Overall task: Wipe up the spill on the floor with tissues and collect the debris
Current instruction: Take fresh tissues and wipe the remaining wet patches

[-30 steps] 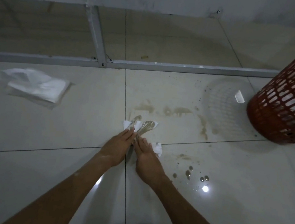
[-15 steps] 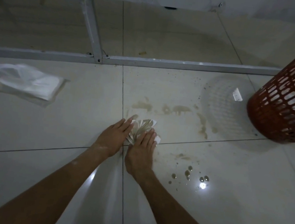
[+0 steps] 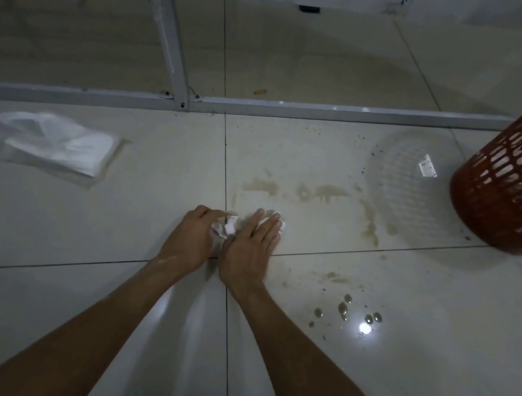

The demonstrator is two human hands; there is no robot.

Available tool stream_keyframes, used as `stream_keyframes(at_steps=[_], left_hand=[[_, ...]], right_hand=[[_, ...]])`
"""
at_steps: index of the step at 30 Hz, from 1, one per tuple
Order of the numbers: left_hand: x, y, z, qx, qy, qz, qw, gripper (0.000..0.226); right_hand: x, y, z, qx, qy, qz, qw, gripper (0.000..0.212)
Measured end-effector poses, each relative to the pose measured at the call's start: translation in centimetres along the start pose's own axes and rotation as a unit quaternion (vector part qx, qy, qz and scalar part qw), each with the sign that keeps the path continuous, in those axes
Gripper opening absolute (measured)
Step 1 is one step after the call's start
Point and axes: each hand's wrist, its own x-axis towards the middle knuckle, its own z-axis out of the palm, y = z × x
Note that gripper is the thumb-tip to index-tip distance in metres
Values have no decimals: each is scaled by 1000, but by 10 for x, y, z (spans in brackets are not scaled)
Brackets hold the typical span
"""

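Mid-wipe on the floor (image 3: 83,242) | your left hand (image 3: 193,239) now curls its fingers (image 3: 205,213) round the soiled tissue (image 3: 227,226), spread flat a second ago | your right hand (image 3: 250,246) presses it, fingers straight | brown spill streaks (image 3: 319,192) and droplets (image 3: 344,306) remain to wipe.

Red lattice basket (image 3: 518,183) at right; grey metal rails (image 3: 329,112), perhaps a frame
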Motion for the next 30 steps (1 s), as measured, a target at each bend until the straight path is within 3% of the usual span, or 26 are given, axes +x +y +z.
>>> stream_keyframes(at_steps=[2, 9, 14, 17, 20, 24, 30], left_hand=[[1, -4, -6, 15, 3, -11, 1000, 46], [-13, -12, 2, 11, 49, -2, 999, 52], [-42, 2, 18, 3, 55, -9, 998, 51], [-54, 9, 21, -11, 71, -3, 997, 52], [-57, 9, 18, -14, 101, -3, 995, 46], [-58, 9, 17, -15, 122, -7, 992, 44], [-60, 10, 24, -9, 111, 7, 994, 45]], right_hand=[[6, -1, 3, -27, -12, -64, 998, 71], [8, 29, 3, -64, -31, -272, 960, 56], [-18, 65, -3, -102, -63, -365, 923, 63], [-33, 74, -11, -86, -47, -369, 924, 62], [-47, 59, -14, -74, -22, -317, 945, 49], [-54, 47, 3, -102, -47, -258, 959, 57], [-55, 85, -14, -152, -76, -321, 932, 80]])
